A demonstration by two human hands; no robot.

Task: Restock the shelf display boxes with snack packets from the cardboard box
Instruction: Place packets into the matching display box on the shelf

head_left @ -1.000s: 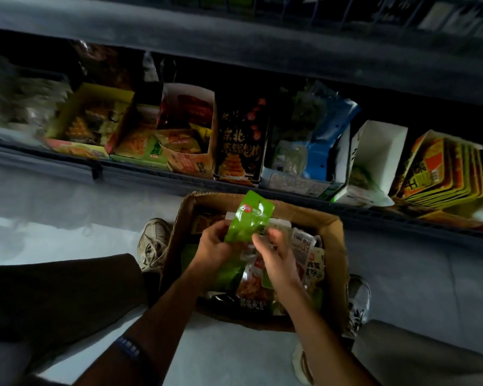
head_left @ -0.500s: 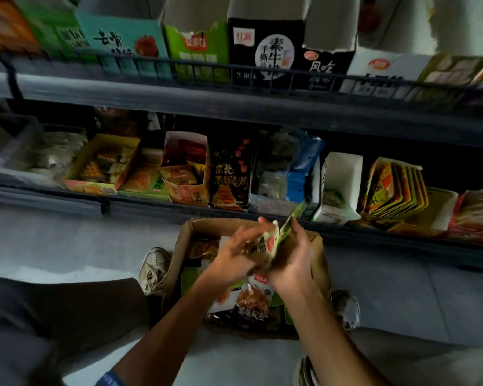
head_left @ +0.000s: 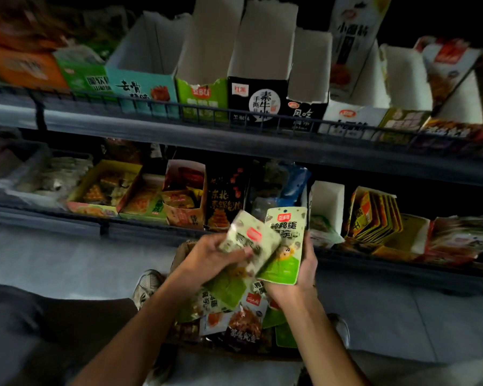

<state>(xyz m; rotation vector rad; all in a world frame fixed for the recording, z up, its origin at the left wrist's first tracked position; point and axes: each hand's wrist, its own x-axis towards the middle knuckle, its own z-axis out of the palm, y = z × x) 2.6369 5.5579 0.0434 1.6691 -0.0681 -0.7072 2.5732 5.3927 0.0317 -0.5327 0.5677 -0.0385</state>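
My right hand (head_left: 301, 274) holds a green and white snack packet (head_left: 286, 246) upright in its palm. My left hand (head_left: 207, 260) grips a second pale green packet (head_left: 248, 240), tilted and overlapping the first. Both hands are raised over the cardboard box (head_left: 179, 254) on the floor, which holds several mixed snack packets (head_left: 240, 316). Above, the upper shelf carries a row of open display boxes, among them a green one (head_left: 202, 97) and a black one (head_left: 258, 103) with tall white flaps.
The lower shelf (head_left: 151, 229) holds a yellow tray (head_left: 103, 188), a red box (head_left: 184, 199), a white box (head_left: 326, 207) and orange packets (head_left: 374, 215). A wire rail (head_left: 179, 110) fronts the upper shelf. My knees and shoes (head_left: 148, 285) flank the box.
The view has tilted up, showing the upper shelf. My hands rose out of the cardboard box with the green packets, and the packets now fan apart between the two hands.
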